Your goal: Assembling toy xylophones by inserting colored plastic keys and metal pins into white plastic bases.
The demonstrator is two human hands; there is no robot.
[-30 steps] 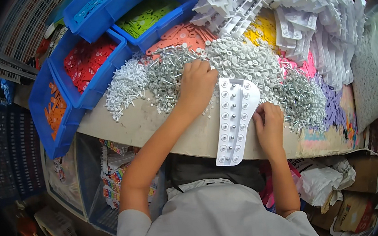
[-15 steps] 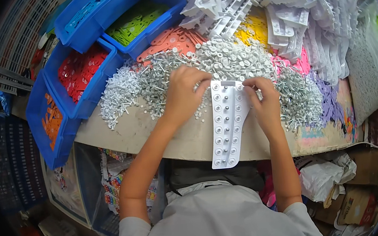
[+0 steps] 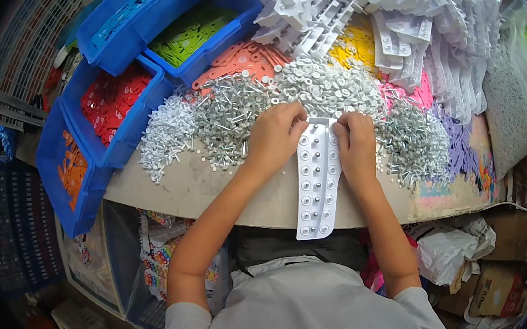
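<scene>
A long white plastic strip (image 3: 316,184) lies at the table's near edge, its lower end reaching past it. Round white caps sit in two rows along its sides, and a line of metal pins runs down the channel between them. At its upper left corner, my left hand (image 3: 278,136) is closed, with thumb and fingertips pinched on the strip. My right hand (image 3: 356,145) is closed at the upper right edge, fingers bent and thumb against the strip. Whether a small cap is under the fingertips is hidden. Just beyond lies a heap of white caps (image 3: 326,87).
Metal pins are heaped at the left (image 3: 226,114) and right (image 3: 417,145), beside white rivets (image 3: 163,130). Blue bins (image 3: 122,155) hold red, orange, green and blue pieces. White strips pile up (image 3: 420,6) at the back right. A bag of grey pieces (image 3: 510,100) stands right.
Both hands have moved slightly nearer to me along the strip's upper end, and the right hand has closed in. The strip has shifted slightly toward me.
</scene>
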